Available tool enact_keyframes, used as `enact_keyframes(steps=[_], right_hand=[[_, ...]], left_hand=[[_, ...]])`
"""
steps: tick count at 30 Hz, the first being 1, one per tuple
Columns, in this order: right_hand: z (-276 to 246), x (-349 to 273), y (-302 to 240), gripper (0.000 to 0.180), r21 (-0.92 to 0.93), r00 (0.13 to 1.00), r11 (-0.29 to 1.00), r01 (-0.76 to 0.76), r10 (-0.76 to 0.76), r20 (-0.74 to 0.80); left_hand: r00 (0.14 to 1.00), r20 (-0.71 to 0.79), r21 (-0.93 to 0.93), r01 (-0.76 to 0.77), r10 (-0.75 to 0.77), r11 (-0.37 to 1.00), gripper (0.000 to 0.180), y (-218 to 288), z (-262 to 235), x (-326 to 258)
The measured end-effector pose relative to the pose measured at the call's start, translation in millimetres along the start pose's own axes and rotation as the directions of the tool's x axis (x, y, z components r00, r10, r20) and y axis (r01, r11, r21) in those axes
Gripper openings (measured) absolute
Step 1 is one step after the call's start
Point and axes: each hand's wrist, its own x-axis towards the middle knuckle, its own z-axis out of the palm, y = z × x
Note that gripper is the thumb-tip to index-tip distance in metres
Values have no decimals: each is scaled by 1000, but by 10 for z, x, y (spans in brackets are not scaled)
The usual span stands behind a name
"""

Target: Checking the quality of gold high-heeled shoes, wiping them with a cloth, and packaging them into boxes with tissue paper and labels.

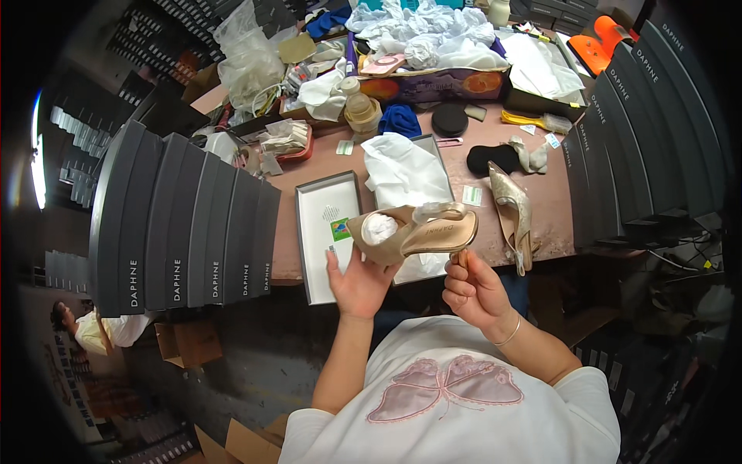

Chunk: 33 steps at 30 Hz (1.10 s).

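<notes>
A beige slingback high heel (pixel 429 241) is held up in both hands, its toe to the left and crumpled white paper (pixel 379 229) stuffed inside. My left hand (pixel 362 284) grips it from below at the toe, thumb apart. At the other end, my right hand (pixel 475 290) has its fingers closed around the thin heel. A matching high heel (pixel 510 209) lies on the table to the right. Under and behind the held shoe is an open shoebox (pixel 444 174) with white tissue paper (pixel 402 166). Beside it rests a white-lined grey box part (pixel 328 201) holding a small green packet (pixel 340 229).
Tall stacks of dark shoeboxes flank the table, at the left (pixel 185 224) and right (pixel 649 139). Crumpled paper (pixel 425 35) fills a purple box at the back. Nearer are a bottle (pixel 361 112), a round black tin (pixel 450 120), a blue cloth (pixel 399 121) and a brush (pixel 541 121).
</notes>
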Motion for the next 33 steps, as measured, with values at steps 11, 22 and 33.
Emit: enact_keyframes(steps=[11,22,33], right_hand=[[-125,-3,-166,26,29,985,1000,3,1,-171],[-106,60,-129,24,-40,970,999,-12,2,-241],[-3,-140,-261,27,-273,941,902,-335,307,-140]], left_hand=[[940,-273,284,-125,205,951,59,-33,-89,37],[879,-426,310,-82,215,947,57,-53,-76,-222],[999,-30,533,50,-40,845,103,376,169,-252]])
